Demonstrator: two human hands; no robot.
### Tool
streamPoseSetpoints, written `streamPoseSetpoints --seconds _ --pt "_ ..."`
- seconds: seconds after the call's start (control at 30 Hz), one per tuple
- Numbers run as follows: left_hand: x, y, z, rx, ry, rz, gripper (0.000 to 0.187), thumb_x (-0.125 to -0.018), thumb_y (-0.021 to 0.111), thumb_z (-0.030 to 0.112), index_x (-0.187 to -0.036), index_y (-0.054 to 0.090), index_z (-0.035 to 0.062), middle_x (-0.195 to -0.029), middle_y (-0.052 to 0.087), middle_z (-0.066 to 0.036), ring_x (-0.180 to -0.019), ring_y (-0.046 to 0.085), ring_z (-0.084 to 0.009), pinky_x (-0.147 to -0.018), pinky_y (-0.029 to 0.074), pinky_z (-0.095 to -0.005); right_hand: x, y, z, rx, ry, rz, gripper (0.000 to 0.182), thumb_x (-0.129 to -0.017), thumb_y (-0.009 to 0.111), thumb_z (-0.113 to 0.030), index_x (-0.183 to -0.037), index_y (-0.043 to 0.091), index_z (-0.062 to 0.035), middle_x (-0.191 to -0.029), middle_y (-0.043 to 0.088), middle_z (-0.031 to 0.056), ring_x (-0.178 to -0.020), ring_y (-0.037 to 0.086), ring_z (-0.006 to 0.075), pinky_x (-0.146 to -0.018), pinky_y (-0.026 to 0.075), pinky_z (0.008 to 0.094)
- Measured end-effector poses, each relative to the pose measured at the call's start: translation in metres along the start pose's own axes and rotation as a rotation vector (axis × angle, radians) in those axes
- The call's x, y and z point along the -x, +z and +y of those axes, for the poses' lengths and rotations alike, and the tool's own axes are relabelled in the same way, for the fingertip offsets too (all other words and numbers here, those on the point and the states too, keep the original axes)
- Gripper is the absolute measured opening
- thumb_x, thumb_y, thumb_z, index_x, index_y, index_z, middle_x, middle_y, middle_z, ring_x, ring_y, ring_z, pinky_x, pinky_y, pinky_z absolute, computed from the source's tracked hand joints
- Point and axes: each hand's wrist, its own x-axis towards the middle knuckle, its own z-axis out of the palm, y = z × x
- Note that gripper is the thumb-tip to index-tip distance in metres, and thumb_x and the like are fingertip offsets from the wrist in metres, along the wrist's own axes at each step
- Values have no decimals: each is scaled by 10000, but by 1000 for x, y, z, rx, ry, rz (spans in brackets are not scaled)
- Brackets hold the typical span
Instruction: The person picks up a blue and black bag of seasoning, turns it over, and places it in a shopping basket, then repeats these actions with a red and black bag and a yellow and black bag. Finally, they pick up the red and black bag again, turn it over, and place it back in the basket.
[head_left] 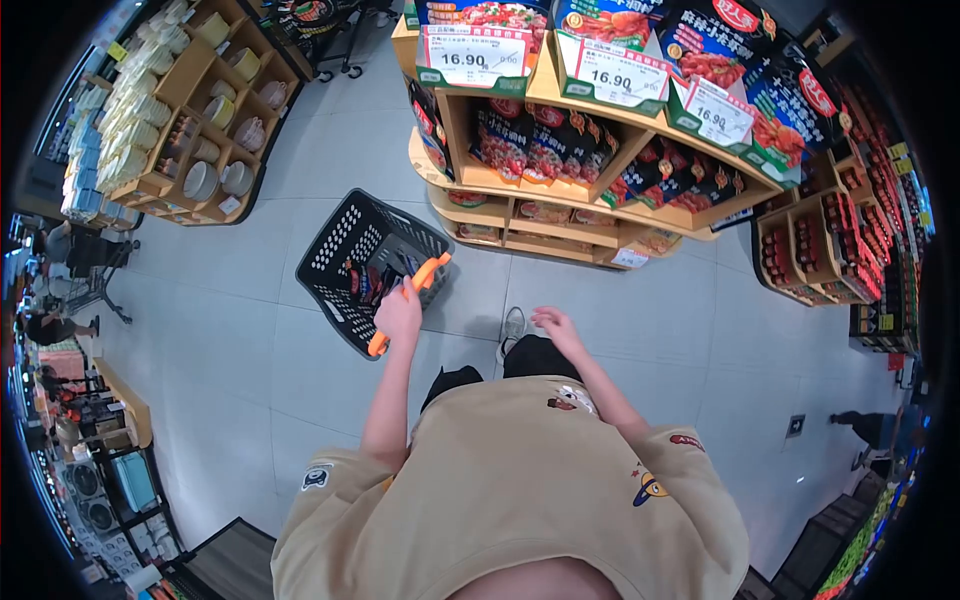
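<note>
Left hand (399, 312) wrapped round the orange handle (431, 271), firm grasp. Handle belongs to the black basket (328, 242), ahead and to the left of the body; can't tell if its base touches the floor (640, 330). Dark packets (367, 284) lie inside. Right hand (557, 328) holds nothing, fingers loosely bent, above the floor near a light shoe (513, 323). Beyond basket, to the right: wooden display stand (545, 75) with bagged goods (545, 140), 16.90 price tags (473, 62). Farther out: bowl shelf (192, 100) left, red jars (868, 250) right.
</note>
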Motion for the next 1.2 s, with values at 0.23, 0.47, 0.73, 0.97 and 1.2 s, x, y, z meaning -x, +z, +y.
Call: streamPoseSetpoints --seconds 0.23,0.47,0.73,0.97,1.2 --pt "-3 5 -11 -95 -73 71 388 -788 360 336 -684 621 68 -601 569 -148 -591 564 -314 -542 435 -414 -80 -100 -19 14 132 81 236 -788 431 -162 -977 509 -42 -851 588 38 -746 539 94 -628 374 202" --pt "-6 2 -29 -158 -23 142 294 -714 414 270 -642 616 68 -545 545 -147 -527 550 -307 -503 427 -402 -112 -118 -7 44 86 5 233 -790 413 -140 -971 510 -31 -838 586 55 -731 549 114 -605 380 209" --pt "-43 0 -86 -213 61 69 281 -698 397 246 -673 622 81 -620 562 -150 -588 547 -304 -534 427 -407 -83 -143 14 -31 236 38 215 -800 401 -140 -962 512 -51 -849 586 50 -720 555 123 -585 377 204" --pt "-91 -12 -113 -227 41 50 292 -707 386 253 -688 620 79 -655 572 -144 -644 553 -307 -581 428 -411 -83 -164 -1 -28 266 109 210 -818 406 -188 -958 517 -77 -874 580 34 -750 545 103 -618 379 222" --pt "-131 -25 -122 -222 31 44 300 -716 372 248 -659 599 60 -683 571 -165 -663 545 -333 -586 414 -430 -97 -130 -152 -2 -88 -191 213 -838 430 -129 -982 495 16 -902 557 70 -868 523 124 -778 404 243"
